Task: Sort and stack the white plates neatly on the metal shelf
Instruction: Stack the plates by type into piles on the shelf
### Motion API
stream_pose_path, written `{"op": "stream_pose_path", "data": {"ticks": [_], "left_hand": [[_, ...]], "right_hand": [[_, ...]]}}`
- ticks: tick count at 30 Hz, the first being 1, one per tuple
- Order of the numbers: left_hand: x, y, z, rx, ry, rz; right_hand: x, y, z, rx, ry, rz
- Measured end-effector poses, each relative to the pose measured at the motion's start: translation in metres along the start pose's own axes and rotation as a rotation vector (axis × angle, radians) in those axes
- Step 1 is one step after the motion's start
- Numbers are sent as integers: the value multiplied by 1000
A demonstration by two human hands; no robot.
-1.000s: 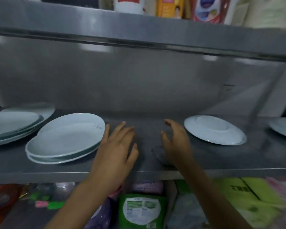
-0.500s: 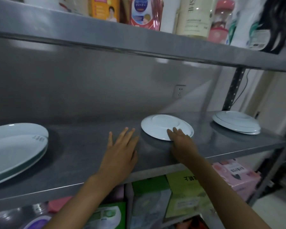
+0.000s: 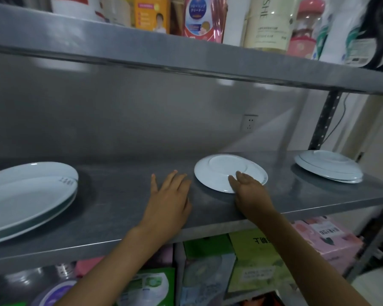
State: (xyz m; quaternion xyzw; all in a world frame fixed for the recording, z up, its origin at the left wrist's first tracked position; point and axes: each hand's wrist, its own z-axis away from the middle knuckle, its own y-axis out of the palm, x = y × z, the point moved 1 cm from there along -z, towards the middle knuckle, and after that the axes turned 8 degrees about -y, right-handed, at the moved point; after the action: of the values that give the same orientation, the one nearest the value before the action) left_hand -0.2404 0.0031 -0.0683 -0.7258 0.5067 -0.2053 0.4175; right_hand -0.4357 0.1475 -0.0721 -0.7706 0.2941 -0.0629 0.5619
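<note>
A small white plate [image 3: 221,171] lies upside down on the metal shelf [image 3: 119,195], right of centre. My right hand [image 3: 249,191] grips its near rim, thumb on top. Flat on the bare shelf just left of that plate rests my left hand [image 3: 169,195], fingers straight. A stack of large oval white plates [image 3: 29,195] sits at the left. A stack of small upside-down white plates [image 3: 328,166] sits at the far right end.
The upper shelf [image 3: 186,54] hangs low overhead, loaded with bottles and packets. A perforated upright post [image 3: 325,122] stands at the back right. Boxes and packets fill the space below the shelf's front edge.
The view swung right, so the left stacks slid out of frame and the right stack came in. My right hand reached the small plate and took hold of its near rim.
</note>
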Motion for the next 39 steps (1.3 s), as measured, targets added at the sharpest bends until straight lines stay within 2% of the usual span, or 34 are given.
{"op": "stream_pose_path", "data": {"ticks": [8,14,17,20,22,26,33,39], "left_hand": [[0,-15,-1,58,-40,76],[1,-26,-7,27,-38,116],[6,-35,-11,-78,-28,195],[15,-48,-14,-182,-37,270],[23,-60,-14,-217,-64,307],[38,-81,-5,-243,-56,294],[68,-91,17,-214,-111,253],[99,-107,32,-264,-171,36]], "right_hand": [[-3,-10,-10,-163,-8,30],[-12,-32,-25,-611,-62,-38],[-10,-45,-29,-821,-70,-102],[9,-58,-34,-947,-44,-167],[29,-72,-40,-937,36,-360],[68,-89,-63,-755,157,-900],[126,-103,-102,-604,350,-1500],[184,-120,-124,-290,503,-2035]]}}
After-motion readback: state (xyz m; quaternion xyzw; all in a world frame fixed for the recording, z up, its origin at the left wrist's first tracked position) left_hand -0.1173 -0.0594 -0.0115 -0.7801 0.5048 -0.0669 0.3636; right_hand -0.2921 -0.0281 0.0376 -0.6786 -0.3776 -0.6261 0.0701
